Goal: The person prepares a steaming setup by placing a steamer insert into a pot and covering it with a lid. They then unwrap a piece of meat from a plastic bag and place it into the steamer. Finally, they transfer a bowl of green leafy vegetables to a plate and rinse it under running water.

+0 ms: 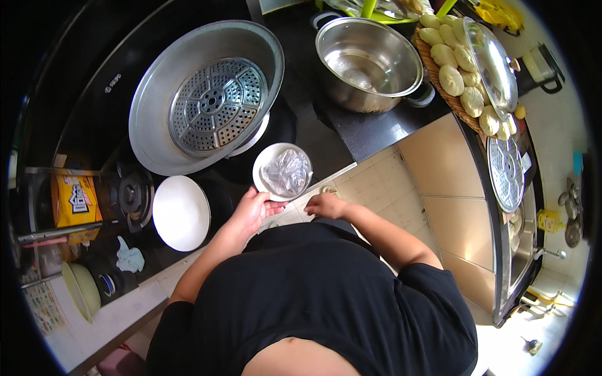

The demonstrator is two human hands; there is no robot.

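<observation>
At the far left, an orange box (76, 199) stands near a burner (132, 195), with a white plate (182, 213) to the right of it. Above the plate is a big grey basin (148, 125), and a round perforated rack (219, 103) lies inside it. The left hand (252, 210) grips a small white bowl (258, 168) at its lower rim, holding it in front of the body, below and right of the basin. Clear crumpled plastic (288, 170) sits in the bowl. The right hand (326, 205) hangs near it, apart from the bowl, fingers loosely bent and nothing seen in them. Further right are a steel pot (359, 98), uncovered, then pale buns (450, 80) on a woven tray (456, 108), a glass lid (492, 66) leaning over them, and a second rack (505, 172). The step in hand looks like holding or carrying the bowl; the next move seems to call for a level grip, with the right hand free to take the plastic.
</observation>
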